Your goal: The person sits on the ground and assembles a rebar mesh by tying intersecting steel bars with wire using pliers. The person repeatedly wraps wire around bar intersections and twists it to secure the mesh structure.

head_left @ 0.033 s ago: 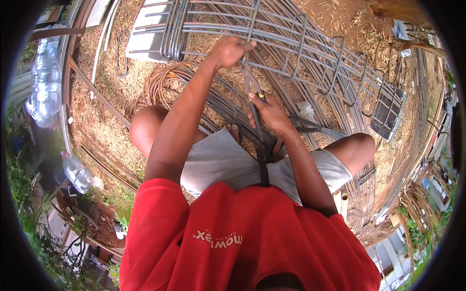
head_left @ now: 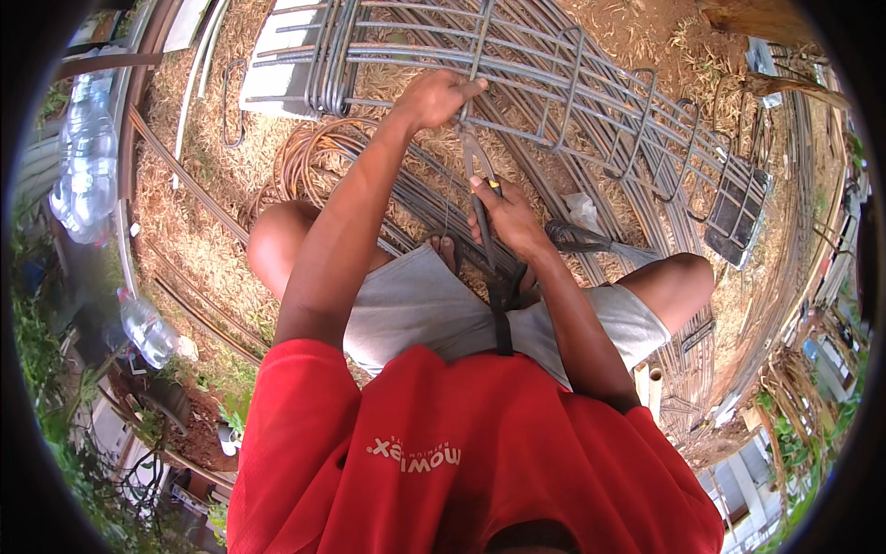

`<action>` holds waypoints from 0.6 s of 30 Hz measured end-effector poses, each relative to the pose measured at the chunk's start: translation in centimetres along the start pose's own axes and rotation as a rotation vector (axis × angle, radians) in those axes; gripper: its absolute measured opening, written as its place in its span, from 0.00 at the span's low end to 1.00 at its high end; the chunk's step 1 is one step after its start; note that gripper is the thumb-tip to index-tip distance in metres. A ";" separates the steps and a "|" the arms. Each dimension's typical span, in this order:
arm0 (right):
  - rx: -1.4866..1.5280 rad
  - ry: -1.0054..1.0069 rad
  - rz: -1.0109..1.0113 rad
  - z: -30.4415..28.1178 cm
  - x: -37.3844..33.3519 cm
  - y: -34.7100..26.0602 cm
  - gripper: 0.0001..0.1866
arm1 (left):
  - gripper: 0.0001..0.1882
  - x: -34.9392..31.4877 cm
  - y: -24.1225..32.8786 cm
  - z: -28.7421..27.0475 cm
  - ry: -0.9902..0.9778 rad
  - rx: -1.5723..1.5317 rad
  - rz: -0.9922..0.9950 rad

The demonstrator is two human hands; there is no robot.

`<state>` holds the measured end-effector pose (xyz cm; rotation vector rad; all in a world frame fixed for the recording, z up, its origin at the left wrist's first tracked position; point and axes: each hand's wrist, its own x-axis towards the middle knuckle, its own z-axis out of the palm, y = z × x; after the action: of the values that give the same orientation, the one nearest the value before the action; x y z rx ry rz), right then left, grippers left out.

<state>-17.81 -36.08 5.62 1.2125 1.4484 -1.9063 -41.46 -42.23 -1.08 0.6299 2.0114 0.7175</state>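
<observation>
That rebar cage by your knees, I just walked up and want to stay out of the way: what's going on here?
A person crouches over a rebar cage lying on straw-covered ground. The left hand grips a bar at one stirrup, while the right hand holds pincers with their head up at that same joint. Coiled wire lies beside it, plastic bottles farther left.

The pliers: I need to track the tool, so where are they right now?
In the head view the pliers sit near the top centre, handles in the right hand, tips pointing up at the rebar cage just below the left hand.
</observation>
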 end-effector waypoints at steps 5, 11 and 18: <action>0.270 -0.063 0.025 2.1 0.8 1.9 0.26 | 0.39 -0.4 0.6 -0.2 0.008 -0.006 0.014; 0.877 -0.502 0.035 1.6 0.1 0.5 0.17 | 0.38 -0.5 1.4 -1.0 0.062 0.000 0.029; -0.666 0.374 -0.301 0.1 -3.3 1.5 0.26 | 0.37 -0.1 0.9 -0.5 0.057 -0.006 0.019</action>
<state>-15.00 -37.22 7.60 1.0855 2.3269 -1.1967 -41.70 -41.80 -0.20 0.6318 2.0570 0.7602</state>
